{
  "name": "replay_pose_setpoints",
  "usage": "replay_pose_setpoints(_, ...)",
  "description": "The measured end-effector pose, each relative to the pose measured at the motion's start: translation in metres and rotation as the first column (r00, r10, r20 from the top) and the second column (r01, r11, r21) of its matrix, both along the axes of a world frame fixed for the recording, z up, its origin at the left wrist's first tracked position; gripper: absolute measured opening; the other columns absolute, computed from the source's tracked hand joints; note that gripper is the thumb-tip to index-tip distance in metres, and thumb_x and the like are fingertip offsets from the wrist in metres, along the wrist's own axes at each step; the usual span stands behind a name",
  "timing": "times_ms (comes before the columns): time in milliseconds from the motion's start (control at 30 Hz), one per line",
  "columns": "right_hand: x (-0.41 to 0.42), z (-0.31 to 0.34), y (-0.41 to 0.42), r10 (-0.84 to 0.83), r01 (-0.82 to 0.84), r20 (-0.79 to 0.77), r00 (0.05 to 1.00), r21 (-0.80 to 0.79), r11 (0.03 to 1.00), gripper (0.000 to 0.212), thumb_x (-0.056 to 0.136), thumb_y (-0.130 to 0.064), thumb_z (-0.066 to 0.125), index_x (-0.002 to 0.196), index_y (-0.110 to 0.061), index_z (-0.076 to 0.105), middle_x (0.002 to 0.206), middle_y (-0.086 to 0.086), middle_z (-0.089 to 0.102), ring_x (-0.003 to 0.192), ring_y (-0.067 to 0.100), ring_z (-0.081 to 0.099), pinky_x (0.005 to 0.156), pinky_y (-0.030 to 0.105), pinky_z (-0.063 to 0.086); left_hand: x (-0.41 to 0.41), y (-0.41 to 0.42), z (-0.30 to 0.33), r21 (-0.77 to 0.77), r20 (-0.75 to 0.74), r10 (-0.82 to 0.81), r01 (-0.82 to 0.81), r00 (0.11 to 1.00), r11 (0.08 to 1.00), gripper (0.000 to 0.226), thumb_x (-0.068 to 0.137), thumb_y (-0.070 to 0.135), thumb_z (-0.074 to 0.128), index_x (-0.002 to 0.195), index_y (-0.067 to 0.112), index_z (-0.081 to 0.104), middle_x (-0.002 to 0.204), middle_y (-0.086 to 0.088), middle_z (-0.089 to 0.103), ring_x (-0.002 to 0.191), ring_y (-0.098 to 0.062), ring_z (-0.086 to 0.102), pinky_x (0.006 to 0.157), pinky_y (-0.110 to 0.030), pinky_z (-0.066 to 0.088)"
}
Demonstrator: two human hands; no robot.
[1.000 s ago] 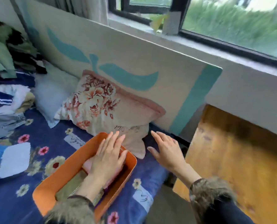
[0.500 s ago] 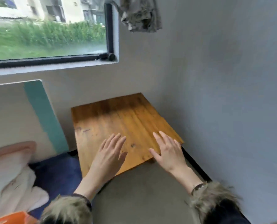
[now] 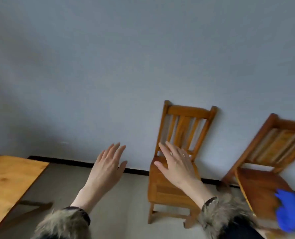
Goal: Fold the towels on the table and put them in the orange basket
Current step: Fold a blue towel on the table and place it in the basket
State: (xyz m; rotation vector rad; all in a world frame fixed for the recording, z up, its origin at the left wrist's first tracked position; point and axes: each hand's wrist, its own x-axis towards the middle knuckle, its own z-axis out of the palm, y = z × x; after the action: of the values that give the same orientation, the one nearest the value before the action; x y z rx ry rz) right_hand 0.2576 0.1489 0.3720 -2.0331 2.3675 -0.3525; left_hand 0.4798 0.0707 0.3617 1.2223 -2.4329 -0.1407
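at the far left a corner of the wooden worktop [image 3: 9, 180] shows, and no towel can be seen on the part in view. to its right the left hand [image 3: 107, 169] is raised over the bare floor [image 3: 122, 209], fingers straight and close together, thumb out to the side, holding nothing and touching nothing. next comes the right hand [image 3: 176, 165], likewise flat and spread a little, held in the air in front of a small wooden chair [image 3: 176, 180] that stands against the grey wall [image 3: 143, 57]; it grips nothing, and whether it brushes the chair cannot be told. the two hands are apart, palms down, both empty. further right stands a second wooden chair [image 3: 265, 185], and at the near right edge of its seat lies a bright blue cloth [image 3: 289, 213], blurred, most likely one of the towels. the orange basket is out of view. the cloth lies low and to the right of both hands, so the right hand is clearly the nearer one and would probably reach down and across for it; the blur hides which way its long side runs. judged from this, no fold is under way and a next towel has yet to be fetched.
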Motion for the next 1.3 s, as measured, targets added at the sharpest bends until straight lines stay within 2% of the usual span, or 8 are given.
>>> replay_pose_setpoints(133,-0.096,-0.002,0.059,-0.234,0.234,0.008,0.972,-0.002,0.972,0.065,0.092,-0.057,0.033,0.147,-0.027,0.016,0.155,0.001,0.019,0.14,0.02,0.023,0.112,0.043,0.022,-0.119,0.007,-0.004,0.03,0.037,-0.229,0.228,0.973,0.973,0.054,0.097,0.041,0.037,0.146,0.021,0.027,0.153,-0.001,0.027,0.144,-0.018,0.017,0.116,-0.034,0.015)
replay_pose_setpoints(300,-0.19,-0.009,0.115,-0.457,0.457,-0.011,0.889,0.012,0.889,0.064,0.093,-0.057,0.032,0.147,-0.026,0.016,0.154,0.003,0.023,0.14,0.021,0.023,0.112,0.042,0.022,-0.248,0.019,-0.004,0.023,0.085,-0.459,0.458,0.885,0.888,0.052,0.095,0.039,0.044,0.142,0.019,0.035,0.149,-0.003,0.036,0.141,-0.021,0.025,0.114,-0.039,0.022)
replay_pose_setpoints(467,-0.274,-0.023,0.148,-0.599,0.598,-0.002,0.801,0.048,0.8,0.064,0.093,-0.054,0.034,0.147,-0.024,0.018,0.153,0.004,0.026,0.14,0.02,0.025,0.11,0.04,0.028,-0.362,0.026,-0.02,0.04,0.119,-0.594,0.593,0.796,0.804,0.052,0.097,0.04,0.038,0.144,0.018,0.032,0.15,-0.004,0.034,0.142,-0.021,0.023,0.115,-0.037,0.019)
replay_pose_setpoints(567,-0.33,-0.033,0.162,-0.686,0.685,-0.006,0.727,0.076,0.725,0.064,0.093,-0.054,0.035,0.147,-0.024,0.018,0.153,0.003,0.026,0.139,0.021,0.027,0.108,0.039,0.028,-0.431,0.022,-0.033,0.074,0.148,-0.661,0.658,0.736,0.749,0.054,0.098,0.043,0.03,0.147,0.021,0.022,0.154,-0.001,0.025,0.144,-0.017,0.016,0.116,-0.034,0.016)
replay_pose_setpoints(800,-0.455,-0.04,0.191,-0.842,0.831,0.051,0.537,0.143,0.538,0.064,0.094,-0.052,0.036,0.148,-0.026,0.015,0.155,0.002,0.02,0.141,0.02,0.021,0.113,0.042,0.022,-0.599,0.026,-0.049,0.18,0.148,-0.745,0.722,0.651,0.667,0.055,0.098,0.047,0.025,0.147,0.027,0.016,0.156,0.002,0.018,0.145,-0.018,0.009,0.116,-0.035,0.008)
replay_pose_setpoints(1033,-0.554,-0.068,0.237,-0.898,0.877,0.105,0.427,0.195,0.439,0.062,0.095,-0.045,0.038,0.148,-0.021,0.017,0.154,0.003,0.023,0.139,0.021,0.026,0.112,0.037,0.026,-0.734,0.069,-0.07,0.254,0.152,-0.833,0.794,0.532,0.553,0.05,0.097,0.043,0.034,0.144,0.027,0.025,0.15,0.003,0.031,0.139,-0.018,0.029,0.113,-0.038,0.027)
replay_pose_setpoints(1200,-0.641,-0.11,0.274,-0.903,0.862,0.109,0.415,0.27,0.429,0.061,0.095,-0.043,0.039,0.148,-0.021,0.015,0.153,0.002,0.025,0.135,0.021,0.033,0.109,0.038,0.032,-0.825,0.103,-0.107,0.313,0.125,-0.846,0.788,0.518,0.53,0.048,0.097,0.038,0.039,0.142,0.023,0.031,0.147,0.002,0.035,0.133,-0.019,0.037,0.11,-0.041,0.035)
replay_pose_setpoints(1300,-0.699,-0.143,0.291,-0.884,0.822,0.126,0.451,0.329,0.466,0.06,0.096,-0.041,0.04,0.147,-0.019,0.018,0.151,0.003,0.028,0.133,0.021,0.035,0.106,0.037,0.034,-0.876,0.128,-0.142,0.396,0.106,-0.8,0.713,0.591,0.579,0.048,0.096,0.034,0.044,0.141,0.022,0.032,0.146,-0.001,0.037,0.13,-0.021,0.041,0.106,-0.04,0.04)
